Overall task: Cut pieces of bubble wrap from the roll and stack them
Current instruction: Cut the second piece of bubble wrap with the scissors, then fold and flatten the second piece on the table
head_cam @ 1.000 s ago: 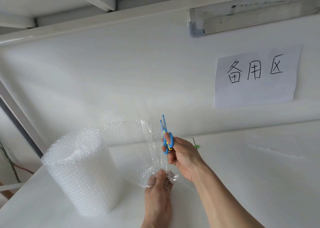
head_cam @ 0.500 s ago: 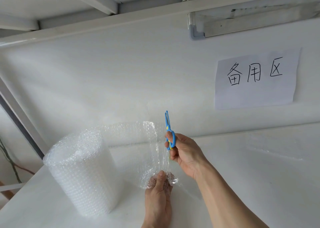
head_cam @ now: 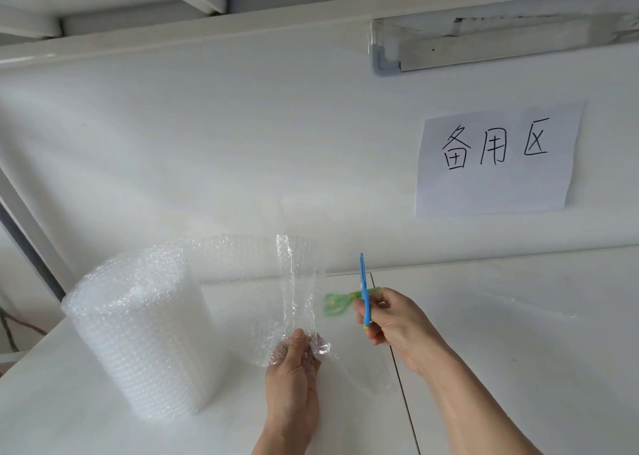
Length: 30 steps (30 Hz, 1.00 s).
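A fat roll of clear bubble wrap [head_cam: 138, 337] stands upright on the white table at the left. A loose sheet [head_cam: 297, 281] runs from the roll's top to the right and hangs down. My left hand [head_cam: 294, 375] pinches the sheet's lower corner between thumb and fingers. My right hand [head_cam: 394, 323] holds blue scissors [head_cam: 363, 288], blades shut and pointing up, a short way right of the sheet's edge. The scissors do not touch the wrap.
Green scissors [head_cam: 337, 302] lie on the table behind my right hand. A flat clear piece of bubble wrap [head_cam: 518, 299] lies on the table at the right. A paper sign [head_cam: 498, 157] hangs on the white back wall. A seam [head_cam: 401, 382] splits the tabletop.
My right hand has drawn the blue scissors away from the sheet toward the right, and the green scissors behind it have come into sight. My left hand keeps its pinch on the corner.
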Tool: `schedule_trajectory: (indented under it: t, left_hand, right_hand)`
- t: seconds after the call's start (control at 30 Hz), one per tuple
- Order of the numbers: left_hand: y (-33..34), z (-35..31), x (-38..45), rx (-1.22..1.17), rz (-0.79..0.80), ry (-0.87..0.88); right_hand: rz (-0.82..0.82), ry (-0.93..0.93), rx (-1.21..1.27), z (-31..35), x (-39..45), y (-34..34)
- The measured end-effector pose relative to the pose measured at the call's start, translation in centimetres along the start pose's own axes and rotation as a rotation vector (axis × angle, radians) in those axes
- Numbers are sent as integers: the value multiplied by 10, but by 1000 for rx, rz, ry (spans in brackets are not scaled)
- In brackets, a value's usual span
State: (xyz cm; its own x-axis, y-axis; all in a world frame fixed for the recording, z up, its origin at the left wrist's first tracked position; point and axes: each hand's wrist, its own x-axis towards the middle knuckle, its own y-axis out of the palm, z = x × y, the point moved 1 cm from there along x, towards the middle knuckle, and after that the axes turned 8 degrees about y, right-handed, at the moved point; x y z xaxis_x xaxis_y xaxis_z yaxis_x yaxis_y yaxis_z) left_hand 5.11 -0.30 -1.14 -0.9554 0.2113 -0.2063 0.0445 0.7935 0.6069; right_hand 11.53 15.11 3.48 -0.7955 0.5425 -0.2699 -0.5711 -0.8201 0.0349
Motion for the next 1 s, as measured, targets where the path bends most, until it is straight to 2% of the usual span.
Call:
schedule_trajectory:
  t: [0.27, 0.4, 0.57, 0.67, 0.83, 1.0]
  left_hand:
    - [2, 0, 5, 20, -26, 4]
    - [2, 1, 8, 58, -26, 18]
    - [3, 4, 11, 58, -30, 11]
    - [4, 6, 12, 49, -22, 14]
    - [6, 6, 7, 47, -12, 24]
    - [8, 2, 3, 42, -12, 12]
  right_hand:
    - [-130, 58, -425, -22, 28, -53]
    - [-209, -58, -751, -23, 42, -60]
    - [-150, -56, -846, -18, 62, -61]
    - [-54, -15, -857, -14, 74, -60]
    - [81, 91, -1011, 4, 81, -59]
    - [18, 44, -961, 2, 83, -57]
